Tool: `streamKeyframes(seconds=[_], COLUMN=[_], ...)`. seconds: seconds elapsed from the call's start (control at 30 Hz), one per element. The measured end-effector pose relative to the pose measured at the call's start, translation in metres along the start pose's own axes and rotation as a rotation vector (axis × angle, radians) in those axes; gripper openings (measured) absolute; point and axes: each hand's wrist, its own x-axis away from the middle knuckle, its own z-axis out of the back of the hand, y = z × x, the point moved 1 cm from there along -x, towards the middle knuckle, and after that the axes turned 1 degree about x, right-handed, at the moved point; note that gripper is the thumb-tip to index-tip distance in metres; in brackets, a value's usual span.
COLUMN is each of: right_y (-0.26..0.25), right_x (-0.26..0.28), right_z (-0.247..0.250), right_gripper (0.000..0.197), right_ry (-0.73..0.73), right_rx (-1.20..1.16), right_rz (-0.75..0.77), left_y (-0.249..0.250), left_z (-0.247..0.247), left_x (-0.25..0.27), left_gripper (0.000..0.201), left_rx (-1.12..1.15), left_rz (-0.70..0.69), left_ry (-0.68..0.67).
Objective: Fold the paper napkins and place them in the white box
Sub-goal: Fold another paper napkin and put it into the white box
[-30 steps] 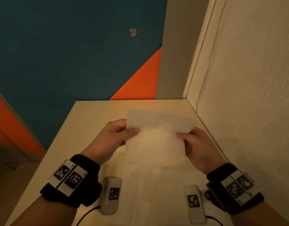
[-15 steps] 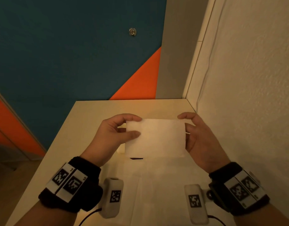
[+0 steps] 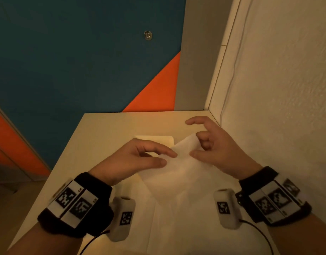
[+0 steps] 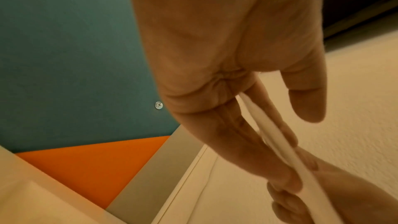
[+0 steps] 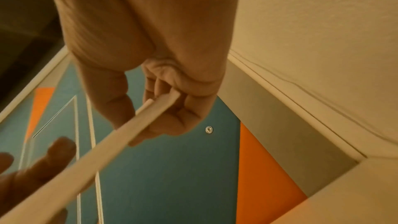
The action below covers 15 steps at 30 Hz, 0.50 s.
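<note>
Napkin, folded and white, is held in the air between both hands, tilted, above the table. The left hand pinches its near-left edge between thumb and fingers; in the left wrist view the paper's edge runs between those fingers. The right hand grasps the far corner with thumb and curled middle fingers, its index finger held out straight and free. Just beyond the left hand's fingertips, partly hidden by the napkin, sits the white box. More white paper lies flat below the wrists.
</note>
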Motion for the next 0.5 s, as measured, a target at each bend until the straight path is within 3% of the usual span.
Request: streamKeyframes(seconds=[0.1, 0.17, 0.27, 0.37, 0.5], right_y=[-0.001, 0.002, 0.025, 0.075, 0.145], right_x=[-0.009, -0.014, -0.019, -0.014, 0.015], right_z=[-0.007, -0.011, -0.009, 0.000, 0.005], right_gripper=[0.059, 0.057, 0.047, 0.036, 0.035], right_ry=[-0.117, -0.129, 0.002, 0.090, -0.100], right_rx=[0.100, 0.084, 0.046, 0.246, 0.534], right_rz=[0.022, 0.011, -0.071, -0.227, -0.466], left_y=[-0.007, -0.016, -0.033, -0.059, -0.104], left_z=[-0.011, -0.015, -0.007, 0.012, 0.045], left_x=[-0.003, -0.003, 0.006, 0.026, 0.062], left_gripper=[0.026, 0.029, 0.030, 0.030, 0.028], left_rx=[-0.091, -0.097, -0.003, -0.001, -0.113], left_rz=[0.005, 0.022, 0.121, 0.223, 0.378], left_ry=[-0.052, 0.005, 0.207, 0.449, 0.627])
